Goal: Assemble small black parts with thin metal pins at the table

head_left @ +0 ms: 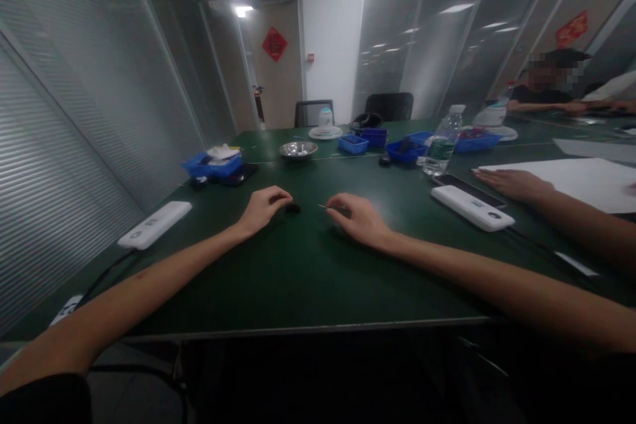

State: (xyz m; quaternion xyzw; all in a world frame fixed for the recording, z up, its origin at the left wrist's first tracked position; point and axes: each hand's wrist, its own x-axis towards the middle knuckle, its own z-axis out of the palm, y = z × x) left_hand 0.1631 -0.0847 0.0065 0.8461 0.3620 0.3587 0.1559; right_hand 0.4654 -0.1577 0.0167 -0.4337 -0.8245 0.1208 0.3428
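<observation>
Trays of blue plastic were ranged along the far half of the green table (298, 278): one blue tray (211, 165) at the far left was filled with white crumpled material, a small blue bin (352, 144) stood near the middle, and further blue bins (405, 151) lay to its right, their contents too dark to be made out. A round metal bowl (298, 150) was set between them, with pale bits seen inside. A clear water bottle (442, 142) stood upright beside the right-hand bins.

The left hand (263, 207) was rested on the table with its fingers curled loosely inward, the fingertips just beside a small black piece (293, 209) that lay on the tabletop between the two hands; whether it was touched could not be told. The right hand (358, 217) was held knuckles up, and a thin metal pin (325, 207) was pinched at its fingertips. The pin's long axis ran almost level with the table, its free tip pointed left toward the black piece, from which it was kept apart.

A white power bank (155, 224) was laid at the left edge with a dark cable trailing from it, and another white device (472, 207) lay to the right. A co-worker's hand (511, 182) was spread flat near a white sheet (581, 182)
</observation>
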